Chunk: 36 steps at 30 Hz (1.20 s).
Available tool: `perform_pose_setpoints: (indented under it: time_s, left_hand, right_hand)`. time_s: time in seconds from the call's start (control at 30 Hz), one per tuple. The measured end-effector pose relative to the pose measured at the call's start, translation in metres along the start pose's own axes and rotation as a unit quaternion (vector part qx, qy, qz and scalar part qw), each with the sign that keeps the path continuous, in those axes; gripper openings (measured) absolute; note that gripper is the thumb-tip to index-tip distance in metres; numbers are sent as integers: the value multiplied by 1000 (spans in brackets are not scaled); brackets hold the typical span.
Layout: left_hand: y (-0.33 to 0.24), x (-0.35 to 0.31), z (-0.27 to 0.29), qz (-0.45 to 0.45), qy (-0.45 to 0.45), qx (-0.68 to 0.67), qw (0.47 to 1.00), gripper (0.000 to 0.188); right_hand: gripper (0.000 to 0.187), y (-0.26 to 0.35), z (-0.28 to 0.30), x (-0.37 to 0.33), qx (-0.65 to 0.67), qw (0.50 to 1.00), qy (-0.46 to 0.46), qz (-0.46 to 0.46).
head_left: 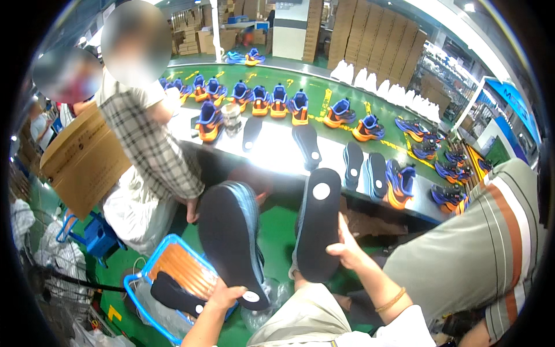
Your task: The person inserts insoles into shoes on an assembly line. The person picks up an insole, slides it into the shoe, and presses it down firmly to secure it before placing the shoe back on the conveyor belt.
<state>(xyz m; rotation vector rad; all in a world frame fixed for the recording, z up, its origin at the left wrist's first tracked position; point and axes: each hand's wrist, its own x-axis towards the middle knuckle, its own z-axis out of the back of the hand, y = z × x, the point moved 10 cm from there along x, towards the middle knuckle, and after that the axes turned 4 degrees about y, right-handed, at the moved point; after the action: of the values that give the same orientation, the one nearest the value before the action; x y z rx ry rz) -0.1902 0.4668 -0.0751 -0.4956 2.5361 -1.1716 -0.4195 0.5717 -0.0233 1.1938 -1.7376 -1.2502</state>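
Observation:
My left hand [224, 294] grips the heel end of a thick stack of shoe insoles [226, 228], black on top with blue-grey edges. Its thumb lies beside a white round sticker. In my right hand [347, 248] is another black insole stack [318, 231], held by its side, with a white dot near its upper end. Both stacks are raised above my lap, apart from each other. Beyond them, on the metal bench top [272, 156], lie several loose insoles, among them a dark insole [306, 144] and a blue-edged insole [352, 165].
Blue-and-orange sneakers [279, 101] line a green conveyor [315, 87]; white shoe forms [381, 89] stand farther back. A blue-framed slatted seat [179, 269] holds a black insole [173, 294] at left. One person [150, 127] stands left; another person's grey shorts [462, 248] are close at right.

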Motion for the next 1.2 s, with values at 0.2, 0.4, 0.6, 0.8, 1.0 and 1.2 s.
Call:
perform_pose_setpoints:
  time_s: [0.2, 0.4, 0.6, 0.8, 1.0, 1.2]
  left_hand:
    - [-66, 193, -19, -48, 16, -49, 998, 81]
    - [-43, 416, -118, 81, 152, -136, 976, 61]
    - [64, 542, -130, 139, 98, -64, 983, 95]
    - [120, 536, -94, 253, 104, 29, 961, 126]
    - [127, 539, -94, 307, 112, 12, 945, 126]
    - [104, 542, -86, 288, 103, 199, 931, 128]
  right_hand:
    - [116, 110, 172, 114, -458, 867, 11, -196]
    - [119, 147, 245, 164, -636, 440, 310, -552]
    - [116, 82, 254, 198, -508, 261, 514, -639]
    - [115, 17, 297, 247, -382, 259, 582, -669]
    - [107, 10, 330, 283, -432, 254, 681, -534]
    - [113, 81, 364, 355, -674, 550, 304, -387]
